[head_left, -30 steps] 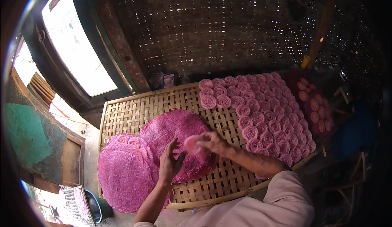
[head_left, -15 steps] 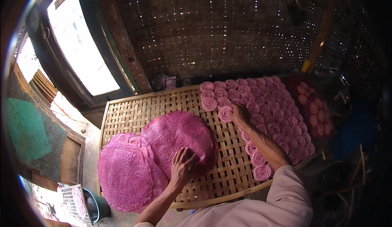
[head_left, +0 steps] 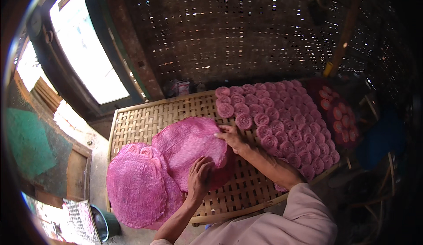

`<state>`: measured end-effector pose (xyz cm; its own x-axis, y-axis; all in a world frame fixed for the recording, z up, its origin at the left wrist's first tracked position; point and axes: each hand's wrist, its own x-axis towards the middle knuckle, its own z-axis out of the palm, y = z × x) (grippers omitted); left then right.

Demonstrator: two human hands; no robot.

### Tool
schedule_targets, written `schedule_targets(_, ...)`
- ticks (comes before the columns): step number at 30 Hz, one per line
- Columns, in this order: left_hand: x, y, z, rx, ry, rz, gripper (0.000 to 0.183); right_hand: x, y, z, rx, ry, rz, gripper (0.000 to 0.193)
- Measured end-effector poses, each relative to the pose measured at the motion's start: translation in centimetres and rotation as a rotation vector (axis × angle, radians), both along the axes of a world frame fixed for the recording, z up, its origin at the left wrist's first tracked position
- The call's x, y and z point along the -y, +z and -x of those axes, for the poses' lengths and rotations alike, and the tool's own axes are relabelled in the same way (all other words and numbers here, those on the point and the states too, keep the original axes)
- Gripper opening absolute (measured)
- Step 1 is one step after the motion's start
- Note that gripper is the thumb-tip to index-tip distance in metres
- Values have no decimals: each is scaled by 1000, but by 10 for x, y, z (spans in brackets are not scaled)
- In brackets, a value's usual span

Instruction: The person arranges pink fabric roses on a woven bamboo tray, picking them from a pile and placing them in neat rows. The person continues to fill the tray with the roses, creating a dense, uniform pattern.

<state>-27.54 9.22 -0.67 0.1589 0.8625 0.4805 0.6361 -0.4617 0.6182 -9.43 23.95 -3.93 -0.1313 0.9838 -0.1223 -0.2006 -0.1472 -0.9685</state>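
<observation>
A round, thin, textured pink sheet [head_left: 183, 141] lies on a woven bamboo tray [head_left: 145, 121]. Its right edge is pinched between thumb and fingers of my right hand [head_left: 231, 138]. My left hand [head_left: 200, 178] has its bent fingers drawn together on the sheet's near edge; the fingertips are partly hidden. Beneath it, a darker pink layer [head_left: 225, 174] shows at the lower right. A second stack of round pink sheets [head_left: 134, 187] overlaps on the left, with small pink rosettes [head_left: 145, 151] at its far edge. Rows of pink coiled rosettes [head_left: 286, 126] cover the tray's right side.
Red-pink discs [head_left: 343, 121] lie on a dark red surface beyond the tray's right end. A woven wall [head_left: 229, 37] closes off the back. At the left are a bright doorway [head_left: 90, 46] and a green bucket [head_left: 105, 223] on the floor.
My right hand has left a coiled rosette among the rows and moved left to the round sheet's edge. The sheet's right side is now pulled up and inward. My left hand's fingers are more curled.
</observation>
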Motion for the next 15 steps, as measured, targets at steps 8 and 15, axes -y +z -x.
schedule_targets(8,9,14,18,37,69,-36,47,17,75,-74,104,-331,-282,19)
schedule_targets(15,-21,-9,46,-158,186,37,48,43,20,-302,-49,-992,-141,32)
